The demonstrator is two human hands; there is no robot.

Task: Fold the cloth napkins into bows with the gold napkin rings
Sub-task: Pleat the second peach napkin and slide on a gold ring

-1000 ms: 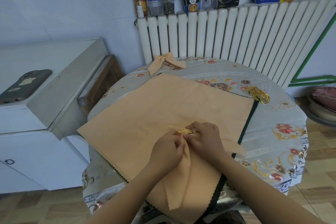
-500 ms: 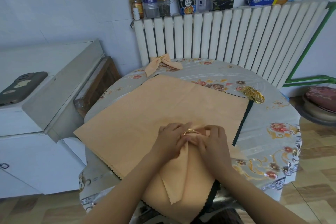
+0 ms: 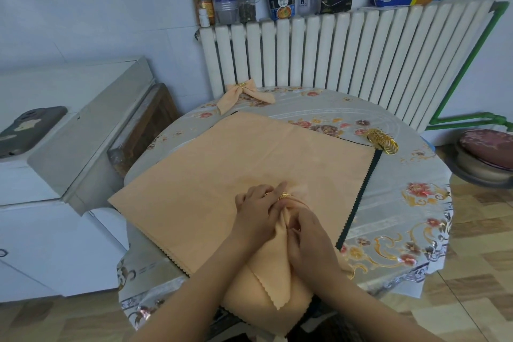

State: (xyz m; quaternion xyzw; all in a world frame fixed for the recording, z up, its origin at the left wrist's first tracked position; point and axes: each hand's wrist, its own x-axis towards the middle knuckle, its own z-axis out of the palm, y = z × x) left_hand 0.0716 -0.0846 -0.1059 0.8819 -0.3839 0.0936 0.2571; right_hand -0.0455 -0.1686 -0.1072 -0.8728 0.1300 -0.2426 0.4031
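Note:
A stack of flat peach cloth napkins (image 3: pixel 222 164) covers the middle of the round table (image 3: pixel 402 219). On top of it lies a gathered peach napkin (image 3: pixel 277 266), its loose end trailing toward me. My left hand (image 3: pixel 258 211) pinches a gold napkin ring (image 3: pixel 284 196) around the bunched cloth. Just below the ring, my right hand (image 3: pixel 308 233) grips the gathered napkin. A finished peach bow (image 3: pixel 244 93) with a gold ring lies at the table's far edge. Several spare gold rings (image 3: pixel 383 141) sit in a pile at the right of the stack.
A white radiator (image 3: pixel 347 50) stands behind the table, with jars, bottles and packets on top of it. A white cabinet (image 3: pixel 55 175) with a dark phone (image 3: pixel 30 128) on it is at the left. A cushioned stool (image 3: pixel 488 155) stands at the right.
The hands have drawn closer to me on the stack. The gold ring has moved from lying across the fingertips to sitting on the bunched cloth, and my right hand has slid down below it.

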